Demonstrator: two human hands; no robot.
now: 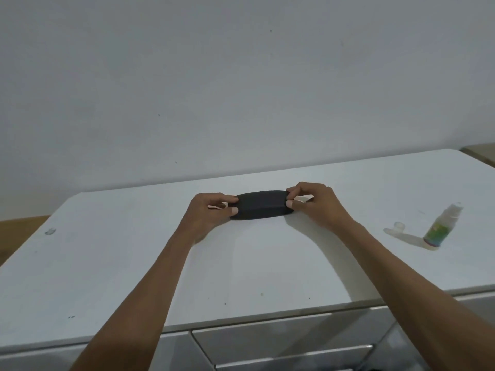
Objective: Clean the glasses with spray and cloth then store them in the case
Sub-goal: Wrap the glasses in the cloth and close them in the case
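A black oval glasses case (261, 204) lies closed on the white table top (134, 263), far from the front edge. My left hand (210, 210) pinches its left end between thumb and fingers. My right hand (316, 203) pinches its right end the same way. The glasses are not visible. A small pale piece shows behind each hand, too small to identify. A small spray bottle (439, 228) with a green label stands at the right, and its clear cap (398, 226) rests on the table just left of it.
The white wall (241, 76) rises right behind the table. Grey drawer fronts (281, 341) run below the front edge. A wooden floor (18, 231) shows at the left. A small grey smudge (50, 231) marks the table's left side.
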